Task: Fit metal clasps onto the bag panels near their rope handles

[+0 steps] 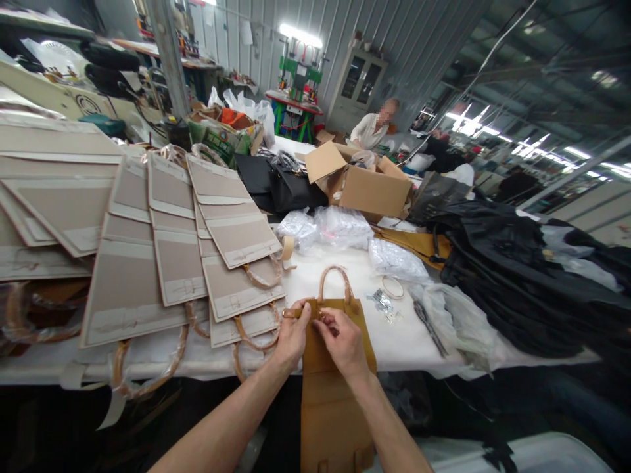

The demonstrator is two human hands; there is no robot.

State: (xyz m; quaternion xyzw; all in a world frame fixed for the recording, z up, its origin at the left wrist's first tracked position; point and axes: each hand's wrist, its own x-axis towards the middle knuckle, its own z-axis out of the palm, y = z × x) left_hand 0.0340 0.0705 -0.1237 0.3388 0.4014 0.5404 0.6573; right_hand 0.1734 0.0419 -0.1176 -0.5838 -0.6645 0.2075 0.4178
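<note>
Our forearms [231,420] reach in from below, and under them lies a tan leather bag panel [335,420], running from the white-covered worktable [424,348] past its edge toward us. Its rolled leather handle [335,279] arches up at the far end. We judge the leather fairly light and stiff but flexible: the flat panel should bend slowly, the handle should hold its curve, and the surest hold is on the panel's flat near its top edge, not on the loop.

Our left hand [292,335] is closed in a pinch on a narrow leather tab [292,313], which sticks out sideways from the panel's top corner. Our right hand [342,341] is curled with its fingertips [323,323] drawn in at the handle's base, pressing on a small glinting piece [321,315], though we cannot tell exactly what it is.

Just beside the panel lie loose metal fittings [383,305] and a small leather ring [393,286]. To the left, beige panels with handles [231,217] lie overlapping. Farther off sit clear bagged parts [340,226], a cardboard box [374,190] and a heap of black leather [517,282].
</note>
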